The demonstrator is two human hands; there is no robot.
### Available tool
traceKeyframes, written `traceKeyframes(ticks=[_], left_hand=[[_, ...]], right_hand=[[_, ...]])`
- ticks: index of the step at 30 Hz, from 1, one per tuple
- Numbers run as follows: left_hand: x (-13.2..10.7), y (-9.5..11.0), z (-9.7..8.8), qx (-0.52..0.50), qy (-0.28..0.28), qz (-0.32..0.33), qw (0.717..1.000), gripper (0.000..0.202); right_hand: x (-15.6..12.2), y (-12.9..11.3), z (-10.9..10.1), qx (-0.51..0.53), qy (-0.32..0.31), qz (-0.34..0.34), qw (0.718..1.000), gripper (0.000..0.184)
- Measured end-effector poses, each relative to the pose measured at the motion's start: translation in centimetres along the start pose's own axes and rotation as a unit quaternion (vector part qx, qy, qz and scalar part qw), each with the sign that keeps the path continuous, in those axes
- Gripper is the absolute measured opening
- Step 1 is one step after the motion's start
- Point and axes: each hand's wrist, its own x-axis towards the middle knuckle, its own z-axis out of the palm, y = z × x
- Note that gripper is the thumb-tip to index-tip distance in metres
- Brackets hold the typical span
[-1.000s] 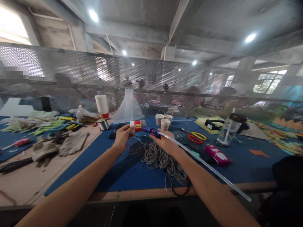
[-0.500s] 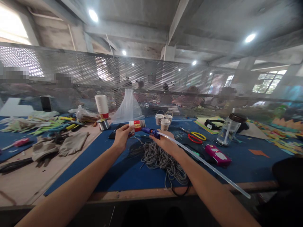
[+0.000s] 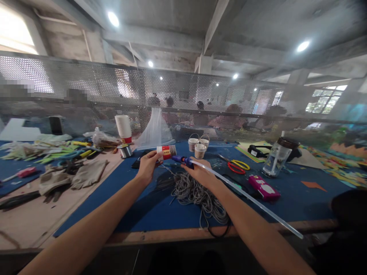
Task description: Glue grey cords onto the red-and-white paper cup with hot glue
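My left hand [image 3: 150,164] is closed around a small red and white paper cup [image 3: 164,152], tipped on its side, with grey cord wound at its right end. In my right hand [image 3: 200,170] is a blue glue gun [image 3: 182,160], its nozzle close to the cord-wrapped end of the cup; whether they touch I cannot tell. A long clear glue stick [image 3: 252,200] sticks out of the gun's back, down to the right. Beneath my hands lies a loose heap of grey cord [image 3: 195,191]. Beyond it stand three little cord-wrapped cups with loop handles [image 3: 200,150].
Scissors with red and yellow handles [image 3: 236,167], a magenta box [image 3: 263,188] and a glass jar [image 3: 276,158] are on the right. To the left are a stack of paper cups [image 3: 123,128], a wire spool [image 3: 125,151] and work gloves [image 3: 88,173]. A perforated screen [image 3: 177,88] rises behind.
Almost nothing differs. The glue stick's far end has shifted very slightly upward, while both hands keep their places at the cup.
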Motion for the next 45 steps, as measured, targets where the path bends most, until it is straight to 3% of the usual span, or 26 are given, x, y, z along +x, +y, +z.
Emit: traceKeyframes(ticks=[11, 17, 19, 24, 29, 32, 35, 40, 45], left_hand=[[0.5, -0.3, -0.3, -0.012, 0.002, -0.008, 1.0, 0.036], [0.3, -0.2, -0.3, -0.009, -0.003, -0.026, 1.0, 0.037], [0.4, -0.3, -0.4, -0.012, -0.009, -0.03, 0.999, 0.037], [0.5, -0.5, -0.4, -0.012, -0.003, -0.056, 0.998, 0.035], [0.3, -0.4, -0.3, -0.021, 0.002, -0.069, 0.997, 0.034], [0.4, -0.6, -0.4, -0.029, -0.006, -0.069, 0.997, 0.033], [0.6, -0.9, -0.5, -0.027, -0.007, -0.069, 0.997, 0.032], [0.6, -0.8, -0.4, -0.027, 0.004, -0.065, 0.998, 0.031], [0.1, -0.3, -0.2, -0.03, 0.009, -0.067, 0.997, 0.031]], right_hand=[[0.1, 0.1, 0.1, 0.025, -0.015, 0.01, 1.0, 0.042], [0.3, 0.1, -0.1, 0.151, -0.015, 0.03, 0.988, 0.042], [0.5, 0.2, -0.3, 0.234, -0.037, 0.052, 0.97, 0.04], [0.9, 0.7, -0.7, 0.436, -0.08, 0.113, 0.889, 0.039], [1.3, 1.2, -0.6, 0.513, -0.066, 0.133, 0.845, 0.034], [1.4, 1.5, -0.2, 0.532, -0.039, 0.146, 0.833, 0.035], [1.6, 2.3, 0.4, 0.502, -0.019, 0.178, 0.846, 0.039], [1.8, 4.0, 1.2, 0.328, 0.003, 0.225, 0.917, 0.052], [1.9, 5.2, 2.2, 0.241, -0.052, 0.257, 0.934, 0.049]])
